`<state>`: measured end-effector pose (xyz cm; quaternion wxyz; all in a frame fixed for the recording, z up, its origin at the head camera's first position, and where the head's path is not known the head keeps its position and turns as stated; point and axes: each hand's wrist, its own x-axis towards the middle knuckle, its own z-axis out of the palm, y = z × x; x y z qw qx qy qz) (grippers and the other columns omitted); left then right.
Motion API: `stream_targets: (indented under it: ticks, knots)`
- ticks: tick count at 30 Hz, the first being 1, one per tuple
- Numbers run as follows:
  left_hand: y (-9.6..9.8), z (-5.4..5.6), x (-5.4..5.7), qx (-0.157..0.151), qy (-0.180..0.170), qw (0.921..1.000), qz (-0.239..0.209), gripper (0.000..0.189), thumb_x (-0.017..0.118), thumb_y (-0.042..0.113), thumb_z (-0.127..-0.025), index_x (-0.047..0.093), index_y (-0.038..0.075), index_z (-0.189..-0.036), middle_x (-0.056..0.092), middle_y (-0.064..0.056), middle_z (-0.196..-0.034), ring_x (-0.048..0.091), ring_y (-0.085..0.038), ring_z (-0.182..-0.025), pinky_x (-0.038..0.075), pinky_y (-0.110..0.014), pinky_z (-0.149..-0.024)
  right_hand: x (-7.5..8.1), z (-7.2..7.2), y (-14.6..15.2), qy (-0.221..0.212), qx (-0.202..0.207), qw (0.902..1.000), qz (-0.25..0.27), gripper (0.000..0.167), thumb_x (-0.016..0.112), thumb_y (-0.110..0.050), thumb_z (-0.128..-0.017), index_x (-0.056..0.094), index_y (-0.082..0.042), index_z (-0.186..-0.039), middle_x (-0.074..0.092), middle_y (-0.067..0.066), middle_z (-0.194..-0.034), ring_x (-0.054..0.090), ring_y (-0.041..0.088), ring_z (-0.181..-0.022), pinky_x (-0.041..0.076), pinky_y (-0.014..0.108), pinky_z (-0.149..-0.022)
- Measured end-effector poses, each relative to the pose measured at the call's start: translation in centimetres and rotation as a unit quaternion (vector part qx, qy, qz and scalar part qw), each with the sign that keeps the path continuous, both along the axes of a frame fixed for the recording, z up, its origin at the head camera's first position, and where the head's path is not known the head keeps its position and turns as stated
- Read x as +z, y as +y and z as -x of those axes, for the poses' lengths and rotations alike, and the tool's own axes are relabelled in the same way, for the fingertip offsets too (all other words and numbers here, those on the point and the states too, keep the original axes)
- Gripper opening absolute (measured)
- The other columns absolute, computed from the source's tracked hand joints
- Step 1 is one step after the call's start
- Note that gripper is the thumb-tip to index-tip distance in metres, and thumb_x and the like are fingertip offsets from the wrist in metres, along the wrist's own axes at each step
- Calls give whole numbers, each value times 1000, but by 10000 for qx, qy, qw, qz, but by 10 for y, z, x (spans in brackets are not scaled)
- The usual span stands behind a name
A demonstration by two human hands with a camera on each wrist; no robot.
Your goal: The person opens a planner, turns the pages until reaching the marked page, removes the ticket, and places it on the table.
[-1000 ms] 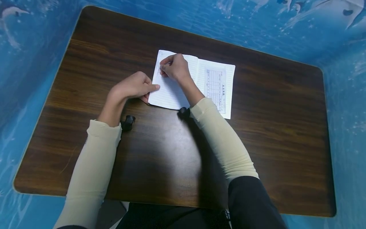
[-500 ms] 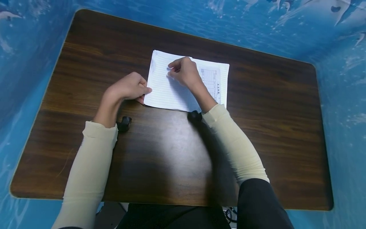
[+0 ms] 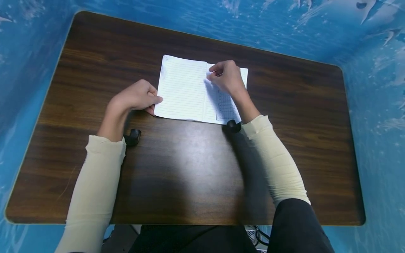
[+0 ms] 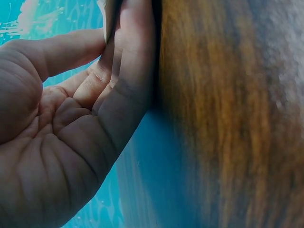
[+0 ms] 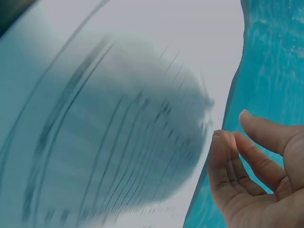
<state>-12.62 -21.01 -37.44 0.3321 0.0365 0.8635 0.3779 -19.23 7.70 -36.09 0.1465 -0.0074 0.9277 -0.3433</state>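
An open notebook with lined white pages lies at the middle of the dark table. My left hand pinches its lower left edge, thumb on top and fingers beneath. In the left wrist view, the left hand has the notebook edge between thumb and fingers. Over the right-hand page hovers my right hand, its fingers bent loosely and the thumb apart from them. A printed grid shows on that page, partly covered by the hand. In the right wrist view, the right hand appears beside the page.
The wooden table has rounded corners and extends widely on both sides of the notebook. A blue sea-patterned covering surrounds it. Black wrist devices sit under both wrists, close to the tabletop.
The right hand has travelled rightward from the left page across to the right page. The left hand keeps its hold on the notebook's edge. The head view has shifted slightly.
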Motion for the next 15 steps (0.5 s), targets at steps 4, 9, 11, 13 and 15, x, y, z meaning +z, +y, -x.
stream_targets:
  ticks: [4, 9, 11, 13, 15]
  knots:
    - [-1, 0, 1, 30, -12, 10000, -9, 43, 57, 21, -112, 59, 3, -73, 64, -4, -65, 70, -16, -65, 51, -33, -67, 3, 2, 15, -127, -272, 9994, -160, 29, 74, -18, -103, 77, -8, -130, 77, 11, -123, 67, 16, -104, 52, 24, -85]
    - [0, 1, 0, 7, -47, 9999, -115, 38, 57, 20, -112, 64, 0, -80, 67, -4, -68, 71, -14, -65, 52, -30, -66, 3, 5, 40, -341, -741, 9951, -566, 36, 73, -23, -104, 71, -9, -137, 72, 11, -136, 67, 21, -110, 56, 28, -93]
    - [-1, 1, -1, -14, -44, 9999, -148, 38, 57, 20, -112, 65, -1, -81, 67, -5, -68, 71, -14, -64, 52, -30, -65, 1, 5, 50, -405, -886, 9919, -819, 40, 72, -25, -104, 69, -8, -140, 70, 12, -140, 67, 24, -112, 57, 32, -98]
    - [0, 1, -2, -30, 2, 9999, -138, 39, 57, 20, -112, 64, -1, -79, 67, -5, -67, 71, -15, -64, 51, -31, -64, -1, 5, 57, -492, -931, 9886, -1073, 44, 73, -28, -104, 66, -7, -142, 68, 14, -142, 67, 26, -113, 57, 36, -102]
    - [0, 1, -2, -46, 62, 9999, -121, 42, 57, 20, -111, 62, 1, -75, 66, -5, -66, 70, -15, -64, 50, -32, -64, -4, 4, 62, -543, -921, 9865, -1244, 48, 74, -30, -103, 66, -4, -142, 68, 16, -141, 67, 28, -113, 57, 39, -104]
